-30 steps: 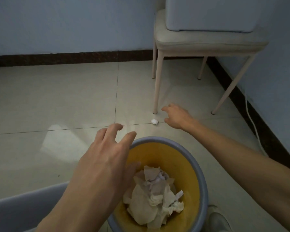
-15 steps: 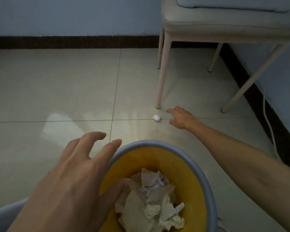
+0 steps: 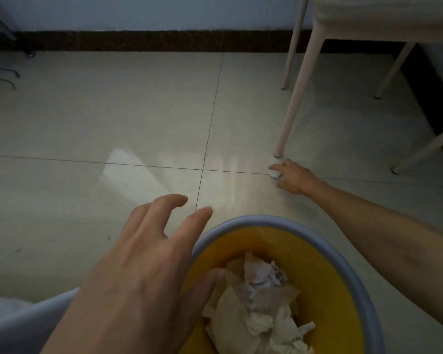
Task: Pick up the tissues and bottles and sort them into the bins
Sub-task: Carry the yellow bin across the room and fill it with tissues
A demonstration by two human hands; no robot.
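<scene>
Our right hand (image 3: 296, 177) pinches a tissue wad (image 3: 275, 171) on the floor (image 3: 113, 118), just short of a chair leg (image 3: 292, 103). Our left hand (image 3: 138, 277) spreads open over the bin (image 3: 266, 221) rim.

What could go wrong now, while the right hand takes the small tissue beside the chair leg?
The tissue ball lies close to the chair leg, so the right hand might knock the leg or lose its light pinch. The left hand straddles the bin rim, thumb inside, and might tip it.
</scene>
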